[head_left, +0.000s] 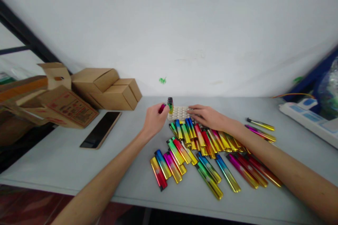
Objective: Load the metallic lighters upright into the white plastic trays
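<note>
At the far-middle of the grey table (66, 154), our left hand (154, 119) is pinched around a magenta metallic lighter (162, 108), right beside the white honeycomb plastic tray (179, 113), where one dark-capped green lighter (170, 105) stands upright. Our right hand (208, 116) lies flat, fingers spread, on the tray's right edge, gripping nothing. Nearer us sprawls the heap of rainbow-gradient metallic lighters (208, 154); farther left sit a black phone (101, 129) and brown cardboard boxes (105, 89), far right a white power strip (308, 119).
</note>
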Demonstrator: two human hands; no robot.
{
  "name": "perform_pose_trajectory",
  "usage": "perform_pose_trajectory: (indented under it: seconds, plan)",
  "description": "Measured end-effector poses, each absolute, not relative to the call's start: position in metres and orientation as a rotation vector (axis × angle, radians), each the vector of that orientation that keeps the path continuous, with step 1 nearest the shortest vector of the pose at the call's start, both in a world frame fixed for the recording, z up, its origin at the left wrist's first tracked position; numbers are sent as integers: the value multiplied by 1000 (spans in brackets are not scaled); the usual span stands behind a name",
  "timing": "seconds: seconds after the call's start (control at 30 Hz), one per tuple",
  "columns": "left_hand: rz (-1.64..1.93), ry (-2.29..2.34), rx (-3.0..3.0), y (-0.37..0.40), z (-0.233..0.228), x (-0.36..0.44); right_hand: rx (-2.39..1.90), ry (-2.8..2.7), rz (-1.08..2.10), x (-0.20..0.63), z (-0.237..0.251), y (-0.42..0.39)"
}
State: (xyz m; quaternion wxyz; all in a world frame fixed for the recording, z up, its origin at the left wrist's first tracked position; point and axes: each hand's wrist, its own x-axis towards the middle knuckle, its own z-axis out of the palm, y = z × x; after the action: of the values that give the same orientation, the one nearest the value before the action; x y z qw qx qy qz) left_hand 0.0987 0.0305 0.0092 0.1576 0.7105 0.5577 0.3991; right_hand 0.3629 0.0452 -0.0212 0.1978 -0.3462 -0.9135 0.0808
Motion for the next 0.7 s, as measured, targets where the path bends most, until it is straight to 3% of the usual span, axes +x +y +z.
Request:
perform_pose_trajectory:
  seconds: [0.5, 0.7]
  plan:
    - [1144, 1551, 2011, 28, 9, 98, -931, -2553, 238, 363, -20, 44]
    - [1263, 1151, 1665, 32, 6, 97, -909, -2558, 211, 363, -18, 44]
